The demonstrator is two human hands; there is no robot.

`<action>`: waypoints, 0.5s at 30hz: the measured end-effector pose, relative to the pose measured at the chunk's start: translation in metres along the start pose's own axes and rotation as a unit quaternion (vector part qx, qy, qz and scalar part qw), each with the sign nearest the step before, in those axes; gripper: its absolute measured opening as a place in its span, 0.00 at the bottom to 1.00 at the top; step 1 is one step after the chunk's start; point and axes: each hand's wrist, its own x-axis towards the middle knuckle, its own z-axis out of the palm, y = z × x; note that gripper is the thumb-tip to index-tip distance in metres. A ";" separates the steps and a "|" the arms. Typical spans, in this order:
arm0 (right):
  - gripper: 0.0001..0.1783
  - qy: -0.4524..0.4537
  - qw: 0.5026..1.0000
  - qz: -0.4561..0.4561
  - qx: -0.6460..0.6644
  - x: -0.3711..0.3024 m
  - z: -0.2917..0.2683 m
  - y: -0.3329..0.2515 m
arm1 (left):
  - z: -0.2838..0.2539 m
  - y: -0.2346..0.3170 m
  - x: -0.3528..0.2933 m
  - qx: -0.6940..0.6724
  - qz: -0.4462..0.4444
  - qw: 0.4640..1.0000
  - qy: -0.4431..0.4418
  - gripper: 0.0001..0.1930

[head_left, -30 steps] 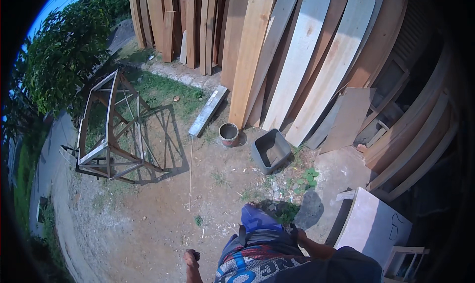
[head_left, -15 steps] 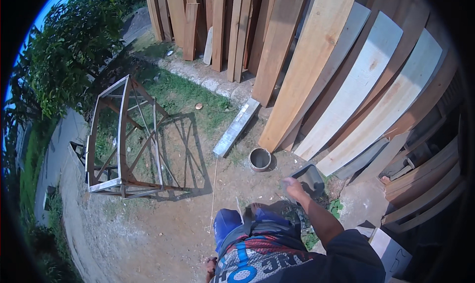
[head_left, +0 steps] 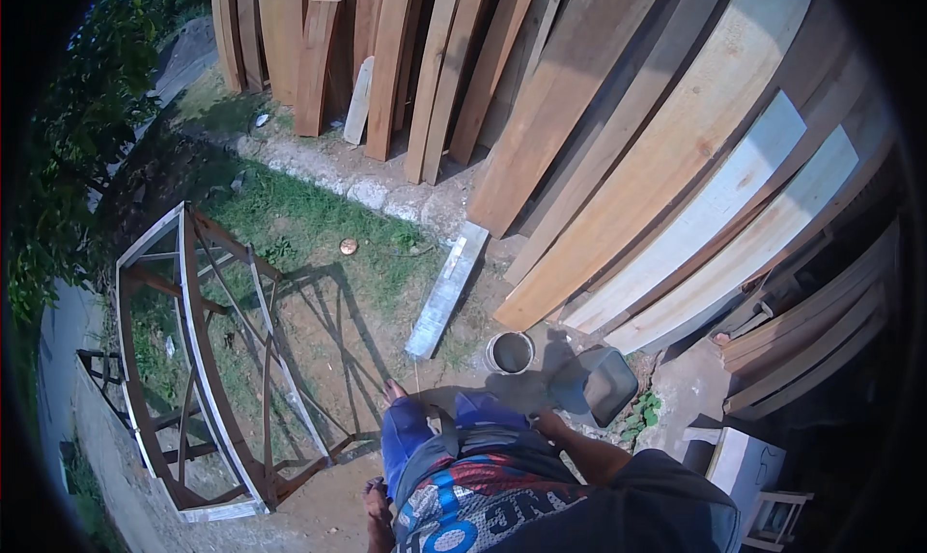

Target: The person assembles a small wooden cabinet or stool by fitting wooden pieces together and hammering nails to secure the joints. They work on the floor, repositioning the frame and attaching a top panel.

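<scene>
My right hand [head_left: 547, 422] hangs beside my right thigh, just left of a dark grey plastic container [head_left: 591, 384]. A narrow gap seems to lie between them, and its fingers are too dark to read. Low at my left side is my left hand [head_left: 375, 495], small and in shadow; whether it holds anything does not show. In front of my feet stands a round bucket [head_left: 509, 353] with an open top. Beyond it a silver-grey board [head_left: 446, 290] lies on the ground, a thin string at its near end.
A wooden frame with cross braces [head_left: 198, 369] stands at left. Long planks [head_left: 666, 147] lean across the back and right. A low stone edging [head_left: 372, 191] borders the grass [head_left: 299, 200]. At lower right is a white panel [head_left: 744, 468] beside a small wooden rack [head_left: 780, 516].
My right hand has come off the container and drawn back toward my thigh. The container sits at a different angle. One foot has stepped forward, and the view has shifted closer to the board.
</scene>
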 end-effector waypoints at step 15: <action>0.24 -0.084 0.965 -0.026 0.245 0.130 -0.004 -0.249 | 0.043 0.301 0.135 -0.014 0.031 0.986 -0.161 0.02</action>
